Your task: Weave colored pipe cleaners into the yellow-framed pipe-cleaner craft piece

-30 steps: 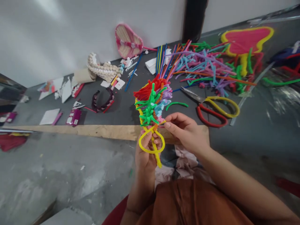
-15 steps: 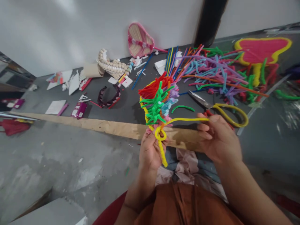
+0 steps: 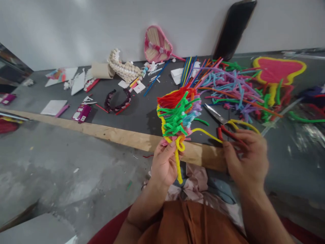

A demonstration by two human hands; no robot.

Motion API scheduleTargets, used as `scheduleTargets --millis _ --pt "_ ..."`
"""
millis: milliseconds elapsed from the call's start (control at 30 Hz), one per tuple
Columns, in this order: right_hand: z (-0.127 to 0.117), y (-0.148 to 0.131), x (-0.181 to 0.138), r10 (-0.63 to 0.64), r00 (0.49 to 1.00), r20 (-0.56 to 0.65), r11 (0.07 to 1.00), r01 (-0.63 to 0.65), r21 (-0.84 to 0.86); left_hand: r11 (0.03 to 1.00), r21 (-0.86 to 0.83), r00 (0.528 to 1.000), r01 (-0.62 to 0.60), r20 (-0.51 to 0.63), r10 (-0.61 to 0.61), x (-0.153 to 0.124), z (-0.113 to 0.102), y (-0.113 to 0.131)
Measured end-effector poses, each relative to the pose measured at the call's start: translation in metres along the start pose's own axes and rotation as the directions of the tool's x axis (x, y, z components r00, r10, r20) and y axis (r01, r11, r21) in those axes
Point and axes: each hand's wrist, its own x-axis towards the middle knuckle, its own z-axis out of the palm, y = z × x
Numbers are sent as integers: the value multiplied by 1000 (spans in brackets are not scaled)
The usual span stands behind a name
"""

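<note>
Yellow pipe cleaner: tied in a small loop at the base of the bundle. One strand ran right to the right hand, and the other end hung straight down past the left palm.
Pipe-cleaner bundle: red, green, yellow, purple, light blue and pink pieces bunched together. It was held upright above the wooden plank, in front of the person.
Left hand: grip clenched around the base of the bundle, with the thumb pressed just beside the yellow loop.
Right hand: motion-blurred. The fingertips were pinched on the free strand of the yellow pipe cleaner, so the grip was closed on it. The hand overlapped the scissor handles in the view, but contact with them could not be told.
Scissors: lay on the dark grey surface, blades pointing up and left behind the bundle, red and yellow handles at the right hand.
Loose pipe cleaners: mixed colours, spread in a heap beyond the scissors.
Wooden plank: lay flat along the near edge of the dark grey surface.
Dark grey surface: carried the scissors, the heap and the craft pieces.
Headband: dark, lying left of the bundle and well apart from it.
Heart-shaped stick craft: pink-edged, leaning against the wall.
</note>
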Motion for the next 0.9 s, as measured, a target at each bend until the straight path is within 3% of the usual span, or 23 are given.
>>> scheduleTargets --millis 33,100,200,267,400,600,767,900 --pt "-1 -5 2 -195 981 0 972 193 -137 1000 22 1000 -7 3 7 0 2 -2" --pt "1 -18 5 -478 877 53 848 476 -233 999 29 1000 -20 10 19 -1 5 -7" --pt "13 -35 7 -581 782 226 760 621 -195 1000 9 1000 -25 9 25 -3 8 -10" --pt "23 -40 7 -570 774 275 742 629 -232 1000 8 1000 -16 0 16 -5 9 -11" --pt "35 -36 10 -534 803 264 768 591 -247 999 24 999 39 8 -40 -7 8 -9" --pt "31 -33 16 -434 822 369 848 511 -140 999 7 999 35 16 -35 -7 7 -9" --pt "32 -32 20 -417 839 350 876 473 -92 999 7 999 47 15 -47 -6 6 -10" --pt "34 -33 19 -338 842 421 937 344 65 999 29 999 43 -8 -42 -6 6 -10"
